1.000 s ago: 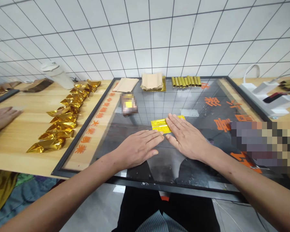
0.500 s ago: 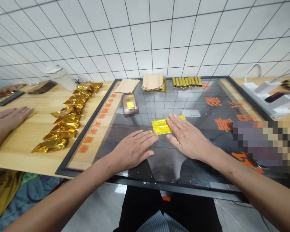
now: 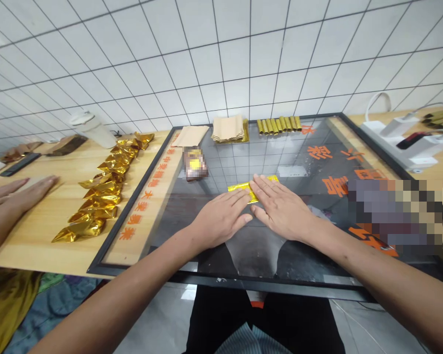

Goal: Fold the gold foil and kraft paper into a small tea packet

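A gold-yellow sheet of foil paper (image 3: 238, 187) lies flat on the black-framed glass panel (image 3: 214, 268), partly covered by my hands. My left hand (image 3: 221, 217) rests palm down over its near left part, fingers stretched out. Across its right part lies my right hand (image 3: 278, 204), also flat with extended fingers. The two hands almost meet at the middle of the sheet. What is under the palms is hidden.
Along the back stand a stack of tan paper (image 3: 227, 129) and a row of gold paper rolls (image 3: 279, 125). Folded gold foil pieces (image 3: 101, 199) line the left table, near another person's hand (image 3: 25, 194). A white power strip (image 3: 398, 145) sits at right.
My left hand has slid right and up onto the foil paper, close to my right hand. The right hand stays on the sheet. The whole view has shifted slightly.
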`<state>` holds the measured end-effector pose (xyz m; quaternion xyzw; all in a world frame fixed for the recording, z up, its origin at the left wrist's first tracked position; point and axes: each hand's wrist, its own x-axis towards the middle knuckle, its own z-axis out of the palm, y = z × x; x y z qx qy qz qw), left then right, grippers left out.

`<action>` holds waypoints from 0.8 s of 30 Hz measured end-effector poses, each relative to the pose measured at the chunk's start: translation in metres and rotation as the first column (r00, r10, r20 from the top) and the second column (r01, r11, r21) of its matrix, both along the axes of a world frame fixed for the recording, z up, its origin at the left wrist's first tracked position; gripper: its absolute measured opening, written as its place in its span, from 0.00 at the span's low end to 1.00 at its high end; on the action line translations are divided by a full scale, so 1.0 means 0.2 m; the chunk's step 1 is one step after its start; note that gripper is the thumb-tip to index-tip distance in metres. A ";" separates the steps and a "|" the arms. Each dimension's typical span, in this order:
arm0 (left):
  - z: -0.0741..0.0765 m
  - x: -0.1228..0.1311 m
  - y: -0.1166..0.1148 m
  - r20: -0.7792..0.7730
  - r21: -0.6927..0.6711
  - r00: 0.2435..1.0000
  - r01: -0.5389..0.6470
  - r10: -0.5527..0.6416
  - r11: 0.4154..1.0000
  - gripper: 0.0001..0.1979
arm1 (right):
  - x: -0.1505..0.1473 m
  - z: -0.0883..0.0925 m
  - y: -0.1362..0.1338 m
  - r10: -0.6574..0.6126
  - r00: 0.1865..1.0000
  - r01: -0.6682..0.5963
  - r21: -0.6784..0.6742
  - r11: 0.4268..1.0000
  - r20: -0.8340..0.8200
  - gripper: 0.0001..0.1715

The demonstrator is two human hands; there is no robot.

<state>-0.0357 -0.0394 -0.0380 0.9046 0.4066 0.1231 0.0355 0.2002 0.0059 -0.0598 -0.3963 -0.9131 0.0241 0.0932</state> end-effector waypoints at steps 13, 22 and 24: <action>-0.02 0.01 -0.01 0.032 0.055 0.999 0.005 -0.007 0.998 0.26 | -0.02 0.03 -0.02 -0.010 1.000 0.010 -0.022 1.000 0.005 0.43; -0.01 -0.06 -0.06 0.071 0.069 0.996 -0.059 0.054 0.996 0.20 | -0.02 0.03 -0.02 -0.018 0.998 0.017 -0.007 1.000 -0.059 0.42; 0.03 -0.07 -0.02 0.136 0.051 0.981 -0.145 0.137 0.988 0.17 | -0.03 0.03 -0.02 -0.017 0.999 0.016 -0.009 1.000 -0.045 0.43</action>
